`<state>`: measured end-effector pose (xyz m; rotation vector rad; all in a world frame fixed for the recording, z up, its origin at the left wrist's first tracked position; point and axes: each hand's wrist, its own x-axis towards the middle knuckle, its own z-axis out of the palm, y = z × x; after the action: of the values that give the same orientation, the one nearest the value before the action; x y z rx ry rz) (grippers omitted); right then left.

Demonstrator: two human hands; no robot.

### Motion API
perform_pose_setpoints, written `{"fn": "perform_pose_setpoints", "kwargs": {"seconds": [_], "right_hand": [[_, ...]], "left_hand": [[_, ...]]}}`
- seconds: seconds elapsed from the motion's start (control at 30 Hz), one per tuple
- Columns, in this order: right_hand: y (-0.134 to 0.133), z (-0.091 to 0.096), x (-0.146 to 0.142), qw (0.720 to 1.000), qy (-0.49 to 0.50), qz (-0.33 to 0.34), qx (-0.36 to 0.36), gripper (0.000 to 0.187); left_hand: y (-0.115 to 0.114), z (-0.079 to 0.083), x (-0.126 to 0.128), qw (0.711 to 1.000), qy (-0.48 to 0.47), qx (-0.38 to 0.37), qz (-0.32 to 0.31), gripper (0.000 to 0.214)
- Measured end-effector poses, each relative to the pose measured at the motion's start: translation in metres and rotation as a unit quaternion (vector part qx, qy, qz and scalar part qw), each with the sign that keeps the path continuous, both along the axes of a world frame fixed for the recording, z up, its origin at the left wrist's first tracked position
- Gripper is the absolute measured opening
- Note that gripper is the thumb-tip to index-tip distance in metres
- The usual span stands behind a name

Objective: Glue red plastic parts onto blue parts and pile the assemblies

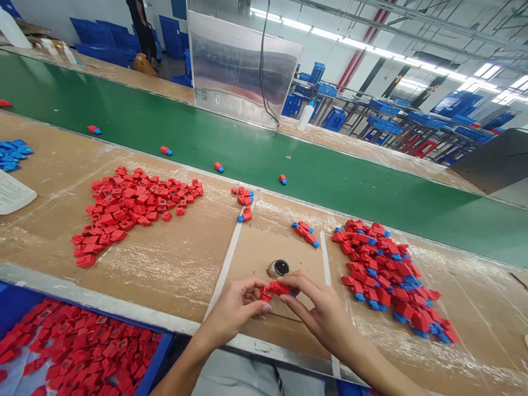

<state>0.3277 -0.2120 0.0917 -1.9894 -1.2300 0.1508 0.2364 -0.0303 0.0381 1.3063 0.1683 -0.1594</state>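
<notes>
My left hand (243, 301) is closed on a small red plastic block (267, 293) with a dark square opening. Between the fingers of my right hand (317, 300) is a red-and-blue plastic piece (279, 288), its red end against or very near the block. Just beyond both hands stands a small round jar of dark liquid (281, 268). Several red-and-blue pieces (305, 234) lie past the jar, and a small cluster of red pieces (245, 197) sits to the left of them.
A heap of red blocks (136, 201) lies left, a heap of red-and-blue pieces (388, 275) right. A blue bin (165, 352) of red parts sits lower left. Behind runs a green conveyor belt (350, 181) carrying a few pieces. A white bottle (306, 116) stands beyond it.
</notes>
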Motion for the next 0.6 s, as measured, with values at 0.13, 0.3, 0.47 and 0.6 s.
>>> {"fn": "perform_pose_setpoints", "kwargs": {"seconds": [0.13, 0.3, 0.47, 0.6], "right_hand": [[0.001, -0.007, -0.002, 1.000, 0.007, 0.003, -0.004, 0.017], [0.002, -0.009, -0.006, 1.000, -0.001, 0.011, -0.002, 0.013], [0.004, -0.013, -0.014, 0.999, -0.028, 0.020, -0.019, 0.016], [0.006, -0.018, -0.018, 0.998, -0.049, 0.010, -0.046, 0.020]], "left_hand": [[-0.001, 0.004, -0.001, 1.000, -0.001, 0.009, -0.004, 0.021], [-0.001, 0.004, -0.003, 1.000, -0.002, 0.005, -0.009, 0.024], [0.001, 0.006, -0.005, 0.998, 0.007, 0.046, -0.044, 0.018], [0.004, 0.008, -0.006, 0.995, 0.003, 0.085, -0.055, 0.014]]}}
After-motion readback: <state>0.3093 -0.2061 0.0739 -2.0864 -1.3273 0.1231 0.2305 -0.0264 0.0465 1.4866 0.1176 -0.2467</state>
